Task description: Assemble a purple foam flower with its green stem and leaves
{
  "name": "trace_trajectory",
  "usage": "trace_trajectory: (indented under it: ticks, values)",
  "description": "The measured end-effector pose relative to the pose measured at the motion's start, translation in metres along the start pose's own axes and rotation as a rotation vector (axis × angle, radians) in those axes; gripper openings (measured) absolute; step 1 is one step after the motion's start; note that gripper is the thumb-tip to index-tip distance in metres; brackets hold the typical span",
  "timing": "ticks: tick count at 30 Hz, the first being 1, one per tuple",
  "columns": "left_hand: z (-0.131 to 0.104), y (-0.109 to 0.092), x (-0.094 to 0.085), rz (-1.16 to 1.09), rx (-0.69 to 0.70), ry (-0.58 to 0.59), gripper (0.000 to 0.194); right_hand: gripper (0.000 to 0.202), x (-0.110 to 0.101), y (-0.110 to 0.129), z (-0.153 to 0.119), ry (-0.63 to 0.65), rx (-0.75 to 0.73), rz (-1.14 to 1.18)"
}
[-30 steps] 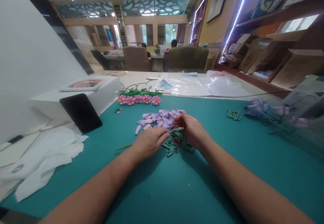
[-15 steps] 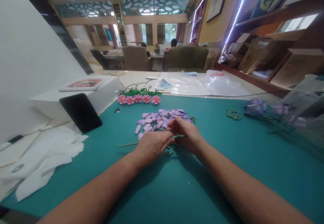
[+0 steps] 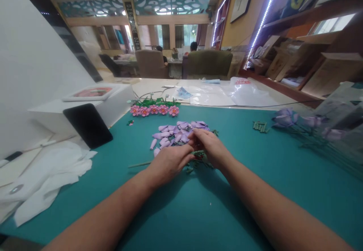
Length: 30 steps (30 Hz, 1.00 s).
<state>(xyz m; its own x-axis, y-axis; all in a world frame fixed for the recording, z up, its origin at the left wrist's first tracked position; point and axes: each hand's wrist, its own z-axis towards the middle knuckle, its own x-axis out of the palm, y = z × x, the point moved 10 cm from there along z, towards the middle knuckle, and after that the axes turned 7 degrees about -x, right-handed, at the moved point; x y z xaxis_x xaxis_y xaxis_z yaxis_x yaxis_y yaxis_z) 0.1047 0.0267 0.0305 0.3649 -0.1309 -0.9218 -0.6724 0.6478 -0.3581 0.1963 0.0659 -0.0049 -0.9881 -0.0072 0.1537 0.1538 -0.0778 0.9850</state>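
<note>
My left hand (image 3: 170, 162) is closed around a thin green stem (image 3: 140, 164), whose bare end sticks out to the left and whose leafy end points right. Beside it, my right hand (image 3: 210, 145) has its fingers curled together at the edge of the purple petals; whatever lies between its fingertips is too small to tell. Loose purple petals (image 3: 166, 134) lie in a heap just beyond both hands. Small green pieces (image 3: 189, 170) are scattered on the teal mat (image 3: 181, 213) beneath the hands.
Pink flowers (image 3: 154, 109) stand in a row behind the petals. A black tablet (image 3: 87, 126) leans on a white box at left, near white tissue (image 3: 56, 171). Short green pieces (image 3: 261, 126) and purple flowers (image 3: 285, 117) lie at right. People sit in the background.
My right hand has lifted slightly off the stem's leafy end, showing more green below it. The left hand still holds the stem. The view has shifted slightly.
</note>
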Motion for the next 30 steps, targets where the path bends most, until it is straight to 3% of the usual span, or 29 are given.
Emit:
trace_trajectory:
  ticks: [6,13,19,23,26,30]
  values:
    - [0.006,0.017,-0.005,-0.107,-0.093,0.004,0.023,0.040,-0.028,0.008,0.009,-0.100,-0.034,-0.048]
    - [0.008,0.038,-0.010,-0.329,-0.232,0.001,0.023,0.032,-0.030,0.015,0.013,-0.021,-0.077,-0.199]
    - [0.006,0.040,-0.012,-0.423,-0.262,-0.010,0.031,0.008,-0.019,0.022,0.008,0.254,-0.074,-0.746]
    - [0.008,0.041,-0.015,-0.391,-0.238,-0.050,0.027,0.013,-0.010,0.017,-0.003,0.464,-0.035,-1.188]
    - [0.008,0.040,-0.017,-0.335,-0.225,-0.077,0.023,0.017,-0.006,0.012,-0.009,0.528,0.030,-1.395]
    - [0.009,0.042,-0.018,-0.275,-0.244,-0.099,0.023,0.019,-0.005,0.011,-0.013,0.550,0.059,-1.504]
